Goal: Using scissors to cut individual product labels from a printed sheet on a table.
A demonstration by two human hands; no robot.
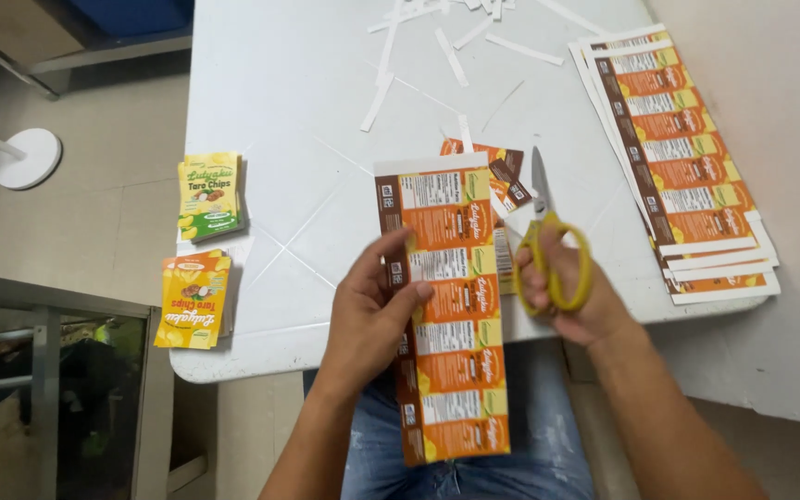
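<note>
My left hand (372, 310) grips a long printed strip of orange, brown and green labels (446, 306) by its left edge, thumb on top. The strip runs from the white table (298, 102) down over my lap. My right hand (562, 287) holds yellow-handled scissors (553, 241), fingers through the loops, blades closed and pointing away along the strip's right edge. A few cut labels (506, 176) lie just beyond the strip's top end.
A stack of uncut label sheets (682, 157) lies at the table's right edge. Two piles of yellow cut labels (207, 196) (193, 301) sit at the left edge. White paper offcuts (451, 56) litter the far side. A white stand base (25, 157) is on the floor.
</note>
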